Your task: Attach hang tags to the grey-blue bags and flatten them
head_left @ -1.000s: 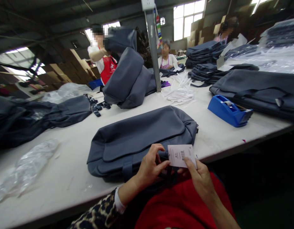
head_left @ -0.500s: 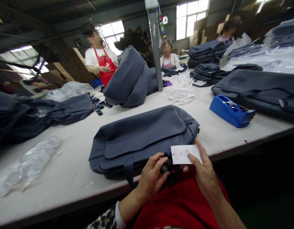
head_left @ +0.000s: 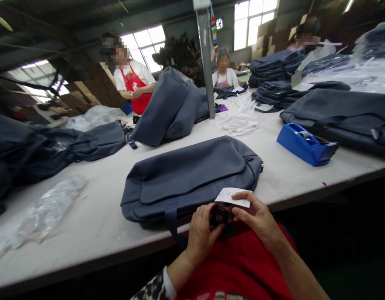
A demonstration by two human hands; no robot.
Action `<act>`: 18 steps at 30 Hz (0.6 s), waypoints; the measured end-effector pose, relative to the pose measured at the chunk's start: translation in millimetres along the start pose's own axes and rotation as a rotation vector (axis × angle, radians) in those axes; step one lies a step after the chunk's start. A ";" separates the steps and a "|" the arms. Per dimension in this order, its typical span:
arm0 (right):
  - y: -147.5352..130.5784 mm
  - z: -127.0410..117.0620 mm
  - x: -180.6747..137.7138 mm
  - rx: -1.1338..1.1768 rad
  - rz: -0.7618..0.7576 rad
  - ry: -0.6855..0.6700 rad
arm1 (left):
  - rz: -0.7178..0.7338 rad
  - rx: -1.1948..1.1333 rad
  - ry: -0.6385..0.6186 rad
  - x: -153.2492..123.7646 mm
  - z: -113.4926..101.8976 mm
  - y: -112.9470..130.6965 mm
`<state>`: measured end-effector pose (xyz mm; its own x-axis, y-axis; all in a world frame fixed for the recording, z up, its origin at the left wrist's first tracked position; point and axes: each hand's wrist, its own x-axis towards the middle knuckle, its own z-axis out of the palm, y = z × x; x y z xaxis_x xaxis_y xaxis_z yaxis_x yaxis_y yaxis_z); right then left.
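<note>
A dark blue bag [head_left: 192, 171] lies on its side on the white table in front of me, its strap [head_left: 172, 223] hanging over the near edge. At the bag's near side my left hand [head_left: 203, 233] is closed on a black tag [head_left: 219, 214] with small pale print. My right hand [head_left: 257, 216] pinches a white printed card [head_left: 231, 196] just above the black tag. The fingertips of both hands are close together there, and part of the black tag is hidden behind them.
A blue tape dispenser [head_left: 306, 143] stands right of the bag. Behind are an upright dark blue bag [head_left: 170, 108], a metal post [head_left: 207, 62] and white strips [head_left: 240, 114]. Clear plastic [head_left: 51, 208] lies left; stacked bags [head_left: 339, 116] lie right. Co-workers [head_left: 134, 83] stand across the table.
My right hand has moved left towards my left hand, and the white card has tilted and shifted left with it. Across the table, a co-worker's hands have come together.
</note>
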<state>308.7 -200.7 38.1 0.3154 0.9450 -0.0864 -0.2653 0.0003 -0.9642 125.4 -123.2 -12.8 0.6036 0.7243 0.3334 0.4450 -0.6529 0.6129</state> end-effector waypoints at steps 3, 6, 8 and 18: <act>-19.9 -2.7 7.1 -0.116 -0.006 -0.120 | -0.143 -0.180 -0.014 4.4 -12.2 3.3; -47.0 -1.0 24.3 -0.421 -0.120 -0.182 | -0.172 -0.232 -0.133 13.3 -41.7 9.6; -64.0 6.0 41.3 -0.673 -0.233 -0.195 | -0.080 -0.124 -0.208 24.4 -65.0 15.3; -77.1 40.9 116.1 -1.190 -0.328 -0.293 | 0.142 0.127 -0.342 76.6 -108.6 26.8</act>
<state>328.5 -77.6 112.6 -0.0426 0.9930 0.1102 0.8148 0.0984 -0.5714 111.7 -61.2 107.0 0.8413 0.5230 0.1368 0.4068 -0.7791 0.4770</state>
